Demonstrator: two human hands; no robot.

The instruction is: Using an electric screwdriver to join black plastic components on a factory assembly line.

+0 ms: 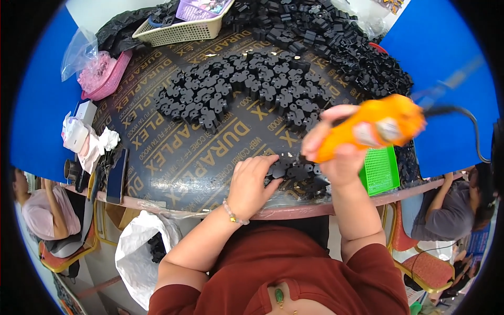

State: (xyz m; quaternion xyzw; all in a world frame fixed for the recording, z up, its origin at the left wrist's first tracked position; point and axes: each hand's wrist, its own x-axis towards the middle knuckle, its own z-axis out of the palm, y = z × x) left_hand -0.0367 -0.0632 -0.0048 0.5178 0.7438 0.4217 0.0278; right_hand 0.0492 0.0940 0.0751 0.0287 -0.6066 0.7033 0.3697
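My right hand (341,152) is wrapped round an orange corded power tool (386,126), raised over the right side of the table. The tool is blurred by motion, and its exact kind does not show. My left hand (254,178) lies at the table's near edge, thumb and fingertips on either side of a black plastic part (278,169). Beside that part lie more small black parts (302,170), partly below my right hand. Farther in, many dark, notched black pieces (252,84) stand packed together in a curved band.
Loose black parts (315,31) are heaped at the back right. A green basket (380,170) stands at the right edge, a cream basket (181,34) at the back, a pink basket (113,79) at left. A phone (116,176) lies near the left edge; a white bag (142,252) hangs below.
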